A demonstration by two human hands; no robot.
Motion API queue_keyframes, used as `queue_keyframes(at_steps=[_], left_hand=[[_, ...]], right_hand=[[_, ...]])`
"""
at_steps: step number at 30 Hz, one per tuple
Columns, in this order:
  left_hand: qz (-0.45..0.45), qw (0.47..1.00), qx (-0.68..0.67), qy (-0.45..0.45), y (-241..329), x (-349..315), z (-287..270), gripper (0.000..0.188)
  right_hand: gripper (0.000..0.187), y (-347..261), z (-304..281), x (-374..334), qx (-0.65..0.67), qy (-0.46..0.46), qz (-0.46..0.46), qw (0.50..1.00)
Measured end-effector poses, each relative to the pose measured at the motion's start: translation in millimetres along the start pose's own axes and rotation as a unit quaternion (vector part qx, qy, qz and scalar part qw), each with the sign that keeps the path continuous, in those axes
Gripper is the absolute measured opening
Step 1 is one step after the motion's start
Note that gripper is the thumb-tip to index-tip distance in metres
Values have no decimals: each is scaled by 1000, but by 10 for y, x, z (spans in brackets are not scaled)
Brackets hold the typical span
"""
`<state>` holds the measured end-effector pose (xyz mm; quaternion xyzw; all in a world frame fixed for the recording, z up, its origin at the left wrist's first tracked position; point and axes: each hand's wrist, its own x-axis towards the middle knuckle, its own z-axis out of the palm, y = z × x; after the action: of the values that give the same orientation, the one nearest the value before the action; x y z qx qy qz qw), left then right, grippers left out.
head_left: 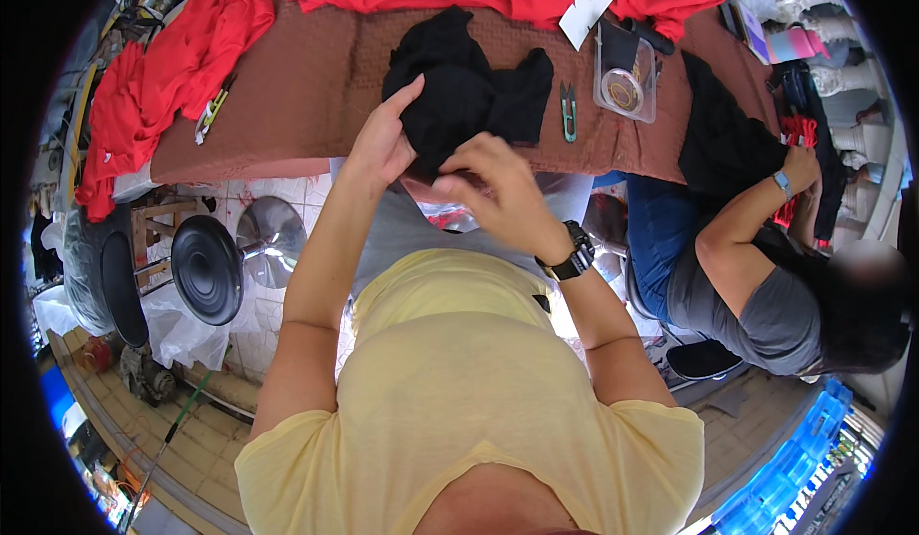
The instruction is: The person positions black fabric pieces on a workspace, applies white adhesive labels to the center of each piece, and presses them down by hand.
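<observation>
My left hand (386,141) grips the left edge of a bunched black fabric piece (445,95), thumb on top and the other fingers partly hidden behind it. The cloth lies at the front of the brown-covered table (316,85). Just below its lower edge is my right hand (493,186), wearing a black wristwatch (571,253). Its fingers are curled toward the thumb and slightly blurred; whatever they pinch is too small to see. Green-handled thread snips (569,114) rest to the right of the cloth, beside a clear plastic box (646,104) holding a small coil.
Red garments (182,76) drape over the table's left side, with a small yellow-green cutter (212,114) nearby. More red and black cloth lies along the far edge. At right, a seated co-worker (747,277) handles black and red fabric. A black round stool (208,269) stands at left.
</observation>
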<state>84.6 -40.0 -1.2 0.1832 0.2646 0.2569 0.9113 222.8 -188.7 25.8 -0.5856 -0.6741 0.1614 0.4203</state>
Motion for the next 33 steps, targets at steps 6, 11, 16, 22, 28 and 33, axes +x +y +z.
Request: queue_keyframes(at_steps=[6, 11, 16, 22, 28, 33], left_hand=[[112, 991, 79, 0, -150, -87, 159, 38], [168, 976, 135, 17, -306, -42, 188, 35], [220, 958, 171, 62, -387, 73, 31, 36], [151, 983, 84, 58, -391, 57, 106, 40], [219, 951, 209, 63, -536, 137, 54, 37], [286, 898, 319, 99, -588, 174, 23, 30]], right_hand=[[18, 162, -274, 358, -22, 179, 46, 983], [17, 308, -165, 523, -74, 146, -38, 986], [7, 175, -282, 630, 15, 176, -41, 983], [12, -226, -777, 714, 252, 205, -83, 942], [13, -739, -1344, 633, 207, 190, -222, 934], [19, -972, -1732, 523, 244, 106, -262, 928]])
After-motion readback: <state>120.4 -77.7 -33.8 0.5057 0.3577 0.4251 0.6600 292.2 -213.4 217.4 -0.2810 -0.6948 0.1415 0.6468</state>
